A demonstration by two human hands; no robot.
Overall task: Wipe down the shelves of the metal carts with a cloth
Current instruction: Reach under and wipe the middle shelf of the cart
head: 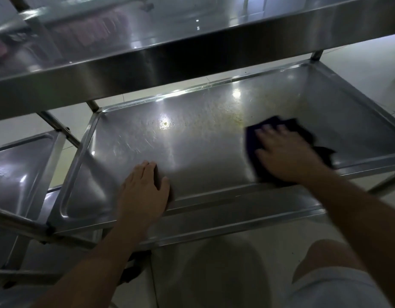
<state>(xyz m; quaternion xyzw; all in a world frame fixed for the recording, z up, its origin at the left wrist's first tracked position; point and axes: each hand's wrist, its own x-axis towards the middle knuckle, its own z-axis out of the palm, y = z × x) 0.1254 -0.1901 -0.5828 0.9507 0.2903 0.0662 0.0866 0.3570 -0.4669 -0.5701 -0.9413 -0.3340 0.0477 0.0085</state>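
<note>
Right of frame: right hand [287, 155] flat, pressing cloth [256, 165] on lower shelf [192, 152] | left hand [143, 187] flat, empty, bracing | risk: yellowish stain [234, 112] upper centre missed.

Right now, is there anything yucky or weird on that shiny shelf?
Yes. Yellowish speckled stains mark the lower shelf near its far edge, just beyond the dark cloth under the right hand.

The lower shelf [192, 152] is brushed stainless steel, glossy with bright glare, scuffed and speckled with yellowish residue toward its far edge. The cloth [287, 130] looks soft, matt, dark purple. The upper shelf [147, 61] is polished, reflective metal.
</note>
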